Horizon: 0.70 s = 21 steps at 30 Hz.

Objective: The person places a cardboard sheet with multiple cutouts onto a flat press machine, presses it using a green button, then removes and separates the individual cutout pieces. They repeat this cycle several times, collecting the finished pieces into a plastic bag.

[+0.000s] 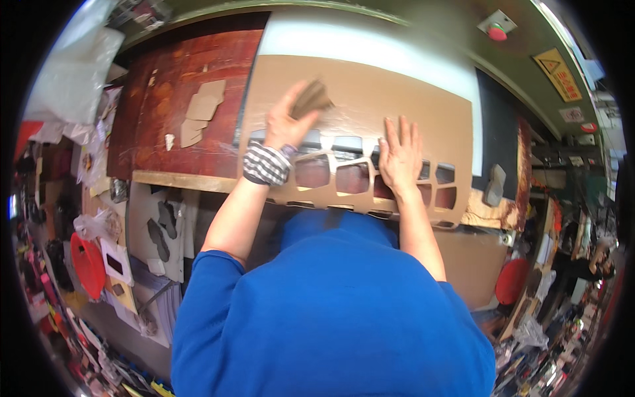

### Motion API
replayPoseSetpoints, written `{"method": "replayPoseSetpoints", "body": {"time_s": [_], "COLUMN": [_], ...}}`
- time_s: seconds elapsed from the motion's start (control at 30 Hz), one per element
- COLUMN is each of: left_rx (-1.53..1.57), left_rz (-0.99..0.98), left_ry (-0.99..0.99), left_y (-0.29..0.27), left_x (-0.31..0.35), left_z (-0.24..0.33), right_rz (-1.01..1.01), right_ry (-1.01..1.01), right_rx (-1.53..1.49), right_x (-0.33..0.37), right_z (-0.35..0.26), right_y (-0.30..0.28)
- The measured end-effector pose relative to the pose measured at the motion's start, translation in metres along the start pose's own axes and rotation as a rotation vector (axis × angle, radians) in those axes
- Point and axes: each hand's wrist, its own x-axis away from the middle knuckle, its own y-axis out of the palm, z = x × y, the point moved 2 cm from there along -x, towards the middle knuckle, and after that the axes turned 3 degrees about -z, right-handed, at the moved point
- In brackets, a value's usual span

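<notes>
A large brown cardboard-like sheet (390, 92) lies in front of me, with rows of cut-out holes along its near edge. My right hand (401, 159) rests flat on it beside the holes, fingers stretched out. Above the sheet's left part, my left hand (288, 122) is closed round a small stack of brown cut pieces (311, 99), slightly smeared by motion. A checked cuff covers that wrist. More brown cut pieces (206, 99) lie to the left on the reddish wooden tabletop (159, 126).
A white board (317, 43) lies under the sheet's far side. A grey block-like object (494, 185) sits at the right. The green machine frame (456, 40) spans the back, with a red button (497, 32). Dark sole-shaped pieces (159, 238) hang below left.
</notes>
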Motion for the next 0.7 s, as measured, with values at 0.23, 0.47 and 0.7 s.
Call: {"method": "replayPoseSetpoints", "body": {"time_s": [0.23,0.47,0.7], "left_rx": [-1.167,-0.908,-1.099], "left_rz": [0.098,-0.093,-0.293], "left_ry": [-0.517,0.059,-0.186], "left_y": [-0.129,-0.018,-0.001], "left_x": [0.001,0.017,-0.034], "left_z": [-0.050,-0.035,-0.029], "right_rz": [-0.002,-0.141,-0.155], "right_ry": [0.008,0.025,0.101], "right_rx": [0.009,0.018,-0.370], "right_x": [0.000,-0.009,-0.060], "right_z": [-0.001,0.001,0.062], "right_y": [0.004,-0.005,-0.001]}}
